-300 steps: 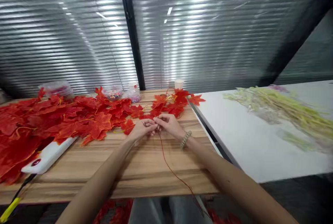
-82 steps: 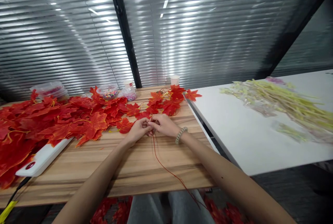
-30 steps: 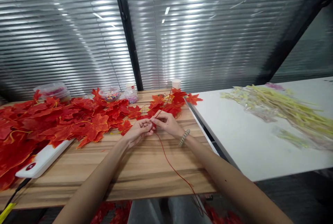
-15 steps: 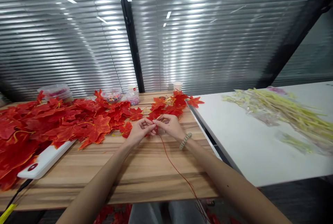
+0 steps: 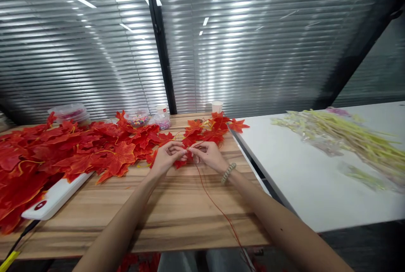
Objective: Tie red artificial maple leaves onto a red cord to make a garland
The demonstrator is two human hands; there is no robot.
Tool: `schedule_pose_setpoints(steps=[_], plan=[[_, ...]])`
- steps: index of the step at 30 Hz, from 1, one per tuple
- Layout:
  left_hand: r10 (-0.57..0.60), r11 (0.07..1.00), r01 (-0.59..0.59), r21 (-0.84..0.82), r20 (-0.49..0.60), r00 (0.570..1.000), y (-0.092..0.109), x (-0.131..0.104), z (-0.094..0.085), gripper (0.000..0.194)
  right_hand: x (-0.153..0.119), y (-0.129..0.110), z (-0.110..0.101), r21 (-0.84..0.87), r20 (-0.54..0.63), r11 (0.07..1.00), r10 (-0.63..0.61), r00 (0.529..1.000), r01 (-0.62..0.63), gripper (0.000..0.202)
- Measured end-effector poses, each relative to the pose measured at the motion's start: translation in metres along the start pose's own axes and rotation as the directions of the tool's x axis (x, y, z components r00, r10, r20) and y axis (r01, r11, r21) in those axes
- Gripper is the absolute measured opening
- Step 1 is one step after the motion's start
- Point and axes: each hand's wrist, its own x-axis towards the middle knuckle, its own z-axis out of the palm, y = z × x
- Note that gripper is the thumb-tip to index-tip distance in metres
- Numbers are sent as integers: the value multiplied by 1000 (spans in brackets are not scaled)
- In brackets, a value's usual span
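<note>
My left hand (image 5: 169,157) is closed in a pinch above the wooden table, fingertips almost meeting those of my right hand. My right hand (image 5: 209,155), with a beaded bracelet (image 5: 228,173) at its wrist, pinches a thin red cord (image 5: 215,205). The cord runs from the fingertips down over the table's front edge. A red artificial maple leaf (image 5: 180,164) hangs just under the fingers. Exactly where the cord passes between the fingertips is too small to make out. Behind my right hand lie more red maple leaves (image 5: 218,124).
A big heap of red maple leaves (image 5: 79,145) covers the left of the wooden table (image 5: 177,217), over a white power strip (image 5: 57,198). Behind stand bead tubs (image 5: 137,118) and paper cups (image 5: 217,106). On the white table (image 5: 284,171), to the right, lie yellow-green stems (image 5: 354,133).
The hands have parted slightly at the fingertips and the left one has turned a little. The leaf under the fingers shows more. The whole view has shifted slightly.
</note>
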Motion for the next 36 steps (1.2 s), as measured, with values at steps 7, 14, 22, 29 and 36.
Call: schedule_pose_setpoints(steps=[7, 14, 22, 29, 36], plan=[[190, 954, -93, 284, -338, 922, 0, 12, -23, 27, -1, -1, 2, -34, -11, 999, 29, 1000, -29, 29], [237, 786, -260, 561, 115, 965, -18, 1, -6, 55, -1, 0, 0, -82, -21, 995, 58, 998, -60, 31], [139, 887, -128, 445, 9, 990, -18, 6, -9, 15, 3, 9, -3, -135, -198, 983, 97, 975, -125, 27], [172, 948, -41, 315, -401, 900, -22, 15, -22, 31, 4, 9, -7, -156, -287, 985, 27, 958, -75, 29], [-85, 964, -46, -261, -468, 880, -9, 12, -13, 36, 3, 4, -4, -77, -278, 997, -5, 961, -18, 31]])
